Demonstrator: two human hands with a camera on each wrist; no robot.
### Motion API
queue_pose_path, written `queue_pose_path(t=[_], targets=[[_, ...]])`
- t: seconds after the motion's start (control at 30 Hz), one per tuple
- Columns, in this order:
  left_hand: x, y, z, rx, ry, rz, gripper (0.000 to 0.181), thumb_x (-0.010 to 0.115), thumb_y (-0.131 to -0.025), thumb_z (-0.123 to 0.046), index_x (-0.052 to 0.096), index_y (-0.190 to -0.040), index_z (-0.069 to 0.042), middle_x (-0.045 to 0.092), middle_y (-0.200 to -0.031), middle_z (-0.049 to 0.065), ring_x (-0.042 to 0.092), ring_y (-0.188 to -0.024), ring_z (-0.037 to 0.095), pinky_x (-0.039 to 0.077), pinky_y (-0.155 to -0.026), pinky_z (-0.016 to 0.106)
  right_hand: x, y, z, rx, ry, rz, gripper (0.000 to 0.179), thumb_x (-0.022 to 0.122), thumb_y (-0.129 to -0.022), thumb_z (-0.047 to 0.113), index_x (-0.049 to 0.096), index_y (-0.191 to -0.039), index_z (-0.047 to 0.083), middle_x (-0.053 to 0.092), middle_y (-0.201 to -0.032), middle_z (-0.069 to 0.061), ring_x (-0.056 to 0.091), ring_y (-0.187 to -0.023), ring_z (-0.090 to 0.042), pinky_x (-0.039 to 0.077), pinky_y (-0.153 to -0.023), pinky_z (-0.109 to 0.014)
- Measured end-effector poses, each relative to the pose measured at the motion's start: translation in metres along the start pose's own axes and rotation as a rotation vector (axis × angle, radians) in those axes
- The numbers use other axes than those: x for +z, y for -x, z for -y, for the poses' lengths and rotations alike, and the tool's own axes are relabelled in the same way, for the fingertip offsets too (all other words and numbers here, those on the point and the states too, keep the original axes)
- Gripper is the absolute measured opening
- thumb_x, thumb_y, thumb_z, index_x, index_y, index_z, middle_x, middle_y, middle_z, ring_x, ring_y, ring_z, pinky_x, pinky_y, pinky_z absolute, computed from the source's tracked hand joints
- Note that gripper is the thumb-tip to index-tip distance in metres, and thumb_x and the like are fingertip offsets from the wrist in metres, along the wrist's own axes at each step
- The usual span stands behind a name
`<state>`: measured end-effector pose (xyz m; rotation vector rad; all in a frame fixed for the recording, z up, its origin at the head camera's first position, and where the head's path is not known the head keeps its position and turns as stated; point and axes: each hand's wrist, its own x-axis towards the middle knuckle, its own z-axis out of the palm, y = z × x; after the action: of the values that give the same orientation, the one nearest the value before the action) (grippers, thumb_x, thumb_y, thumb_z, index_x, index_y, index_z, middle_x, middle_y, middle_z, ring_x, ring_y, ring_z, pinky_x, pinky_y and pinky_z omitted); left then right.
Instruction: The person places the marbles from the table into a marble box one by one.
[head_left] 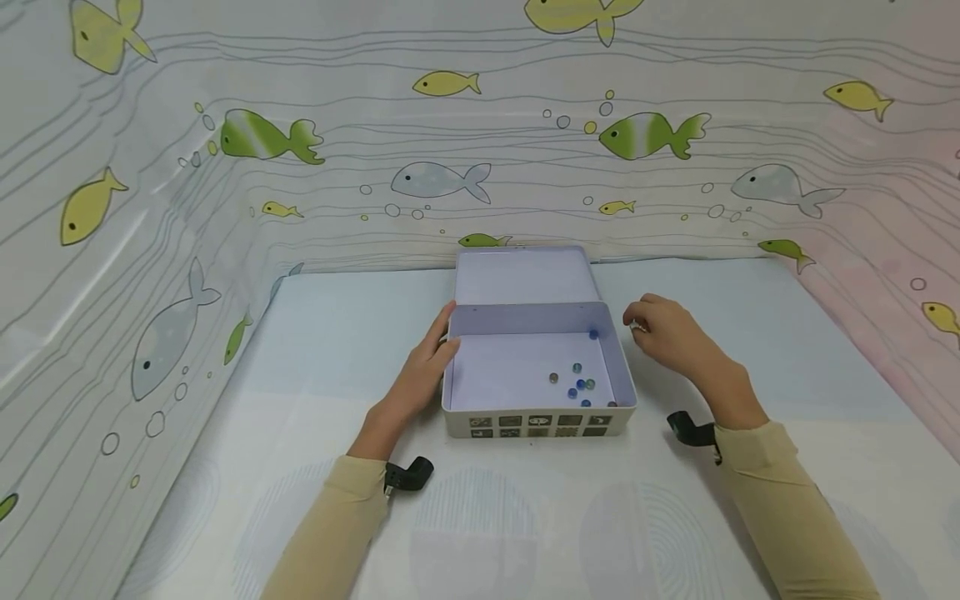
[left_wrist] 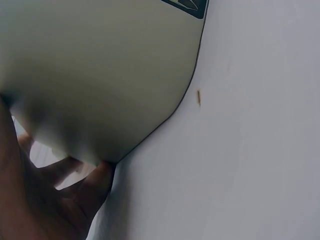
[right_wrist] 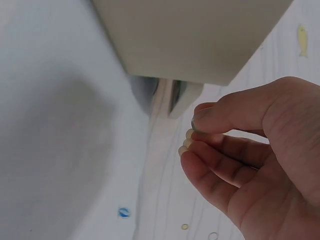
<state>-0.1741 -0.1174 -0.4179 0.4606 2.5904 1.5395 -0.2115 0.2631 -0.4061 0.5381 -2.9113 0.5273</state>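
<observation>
A shallow white tin box (head_left: 540,423) stands with its hinged lid (head_left: 528,277) laid back behind it. Several glass marbles (head_left: 581,384), blue, greenish and brownish, lie inside, mostly toward the right. My left hand (head_left: 422,371) grips the box's left wall, thumb over the rim and fingers outside. Just right of the box, above the table, my right hand (head_left: 678,337) has thumb and index finger pinched together. A small glassy marble (head_left: 636,326) shows at those fingertips, mostly hidden. In the right wrist view a blue-and-white marble (right_wrist: 124,212) appears below the box.
The pale table (head_left: 337,333) carries faint circle patterns. Fish-printed sheeting (head_left: 517,133) rises behind it and at both sides. A black wrist camera (head_left: 408,475) sits at the left cuff and another black wrist camera (head_left: 690,430) at the right.
</observation>
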Motion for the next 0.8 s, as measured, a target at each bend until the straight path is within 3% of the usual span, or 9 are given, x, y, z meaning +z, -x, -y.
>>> queue_pose_path(t=[0.6, 0.7, 0.8], targets=[[0.0, -0.001, 0.001, -0.007, -0.002, 0.003, 0.06, 0.035, -0.107, -0.029, 0.008, -0.161, -0.031, 0.016, -0.168, 0.001, 0.021, -0.154, 0.029, 0.025, -0.122, 0.055, -0.022, 0.009, 0.044, -0.078, 0.024, -0.067, 0.02, 0.061, -0.088, -0.006, 0.071, -0.103, 0.0, 0.065, -0.098, -0.011, 0.057, -0.086, -0.024, 0.051, -0.074, -0.037], [0.004, -0.008, 0.019, 0.011, 0.0, -0.02, 0.059, 0.034, -0.107, -0.036, 0.008, -0.16, -0.036, 0.017, -0.167, -0.004, 0.022, -0.154, 0.027, 0.026, -0.121, 0.056, -0.02, 0.009, 0.049, -0.096, 0.012, -0.056, 0.019, 0.062, -0.088, -0.005, 0.071, -0.103, 0.002, 0.064, -0.099, -0.009, 0.058, -0.089, -0.023, 0.053, -0.075, -0.037], [0.006, -0.013, 0.03, 0.024, -0.002, -0.027, 0.06, 0.034, -0.106, -0.038, 0.008, -0.16, -0.037, 0.018, -0.167, -0.001, 0.023, -0.154, 0.029, 0.027, -0.12, 0.058, -0.018, 0.009, 0.053, -0.108, -0.009, -0.024, 0.018, 0.062, -0.089, -0.003, 0.071, -0.103, 0.004, 0.064, -0.1, -0.007, 0.059, -0.091, -0.023, 0.054, -0.077, -0.037]])
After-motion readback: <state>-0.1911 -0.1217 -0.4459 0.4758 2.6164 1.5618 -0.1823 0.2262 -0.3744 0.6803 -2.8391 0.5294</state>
